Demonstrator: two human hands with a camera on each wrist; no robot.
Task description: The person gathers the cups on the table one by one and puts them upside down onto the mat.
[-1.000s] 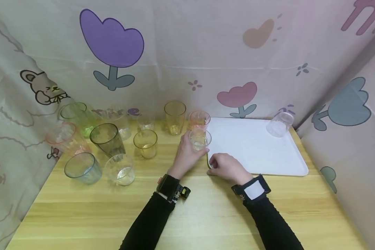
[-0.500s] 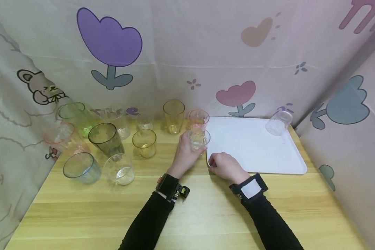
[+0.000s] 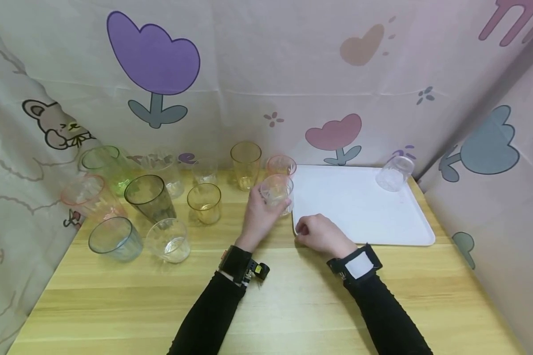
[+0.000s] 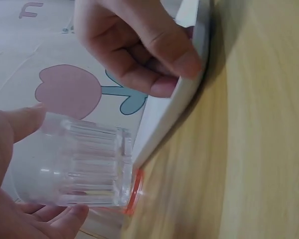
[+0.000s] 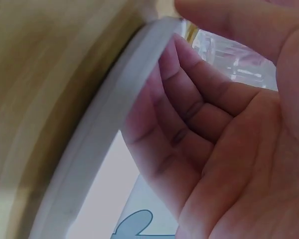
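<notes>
A small clear ribbed cup (image 3: 277,191) is held by the left hand (image 3: 259,219), fingers curled round it, just above the wooden table (image 3: 266,301), beside the white tray (image 3: 360,207). The tray's near-left corner is gripped by the right hand (image 3: 322,235). A pink cup (image 3: 281,166) stands just behind; more tumblers are grouped to the left.
</notes>
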